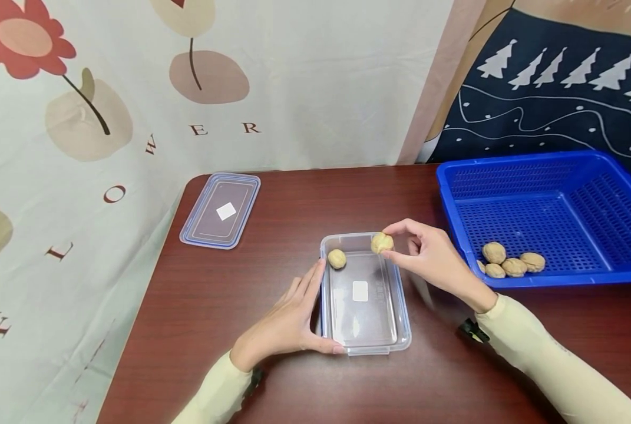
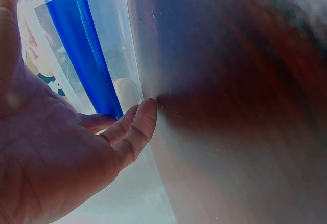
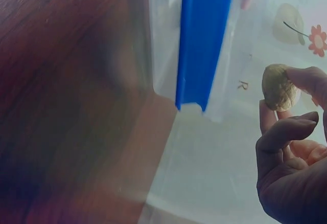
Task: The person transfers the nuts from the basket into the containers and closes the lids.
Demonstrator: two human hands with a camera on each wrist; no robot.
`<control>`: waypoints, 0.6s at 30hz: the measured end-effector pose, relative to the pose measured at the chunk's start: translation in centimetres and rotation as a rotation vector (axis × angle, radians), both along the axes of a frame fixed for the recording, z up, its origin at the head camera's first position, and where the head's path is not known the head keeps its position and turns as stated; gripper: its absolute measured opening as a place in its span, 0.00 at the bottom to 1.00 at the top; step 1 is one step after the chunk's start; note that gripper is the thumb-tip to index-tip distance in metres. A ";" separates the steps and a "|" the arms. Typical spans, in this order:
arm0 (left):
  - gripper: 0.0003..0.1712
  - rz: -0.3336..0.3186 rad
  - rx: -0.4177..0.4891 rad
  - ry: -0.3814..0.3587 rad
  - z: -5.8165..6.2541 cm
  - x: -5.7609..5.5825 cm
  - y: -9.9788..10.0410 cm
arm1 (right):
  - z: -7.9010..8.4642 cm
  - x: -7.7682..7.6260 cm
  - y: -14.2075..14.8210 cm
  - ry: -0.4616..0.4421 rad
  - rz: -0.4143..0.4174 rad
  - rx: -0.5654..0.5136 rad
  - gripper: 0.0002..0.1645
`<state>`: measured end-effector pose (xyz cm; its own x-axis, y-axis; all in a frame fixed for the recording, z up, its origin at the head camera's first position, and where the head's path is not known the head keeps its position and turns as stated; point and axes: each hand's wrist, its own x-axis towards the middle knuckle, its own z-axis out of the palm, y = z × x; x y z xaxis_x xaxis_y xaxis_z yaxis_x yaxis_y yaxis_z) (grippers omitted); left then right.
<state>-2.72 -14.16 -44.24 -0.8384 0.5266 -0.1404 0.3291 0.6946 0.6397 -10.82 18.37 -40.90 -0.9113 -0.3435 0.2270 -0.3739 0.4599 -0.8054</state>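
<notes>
My right hand (image 1: 426,253) pinches a walnut (image 1: 382,242) between thumb and fingertips, above the far right part of a clear plastic container (image 1: 365,341). In the right wrist view the same walnut (image 3: 279,87) shows between the fingers. A second walnut (image 1: 337,258) lies inside the container at its far left corner. My left hand (image 1: 288,318) rests against the container, its fairly straight fingers along the left side and its thumb at the near edge. The left wrist view shows the fingertips (image 2: 148,112) touching the container's wall near a blue side clip (image 2: 84,50).
A blue perforated basket (image 1: 516,218) stands at the right, with several walnuts (image 1: 514,268) in its near left corner. The clear lid (image 1: 230,191) with a blue rim lies at the far left of the brown table (image 1: 188,306). A printed curtain (image 1: 320,82) hangs behind.
</notes>
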 end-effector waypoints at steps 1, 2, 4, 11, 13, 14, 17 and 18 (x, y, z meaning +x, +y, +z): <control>0.90 0.001 0.001 0.001 0.0 0.0 0.0 | -0.2 -0.1 -0.3 -0.004 -0.005 0.007 0.18; 0.90 0.001 0.001 0.000 0.1 0.0 0.0 | -0.3 -0.2 -0.7 -0.003 -0.009 0.018 0.18; 0.90 0.001 0.002 0.000 0.1 0.0 0.0 | -0.7 -0.4 -1.3 -0.011 -0.016 0.037 0.19; 0.91 0.000 0.008 0.020 0.2 -0.3 0.2 | -1.8 -0.8 -2.9 0.017 -0.019 0.129 0.20; 0.90 -0.008 0.002 0.025 0.3 -0.4 0.3 | -2.1 -0.7 -3.1 0.052 -0.030 0.161 0.20; 0.90 -0.013 -0.001 0.025 0.2 -0.5 0.3 | -2.2 -0.7 -3.2 0.071 -0.038 0.177 0.19; 0.90 -0.022 -0.006 0.029 0.2 -0.5 0.4 | -2.5 -0.6 -3.2 0.137 -0.061 0.236 0.18; 0.91 -0.024 -0.006 0.032 0.2 -0.5 0.5 | -2.6 -0.6 -3.3 0.154 -0.070 0.256 0.18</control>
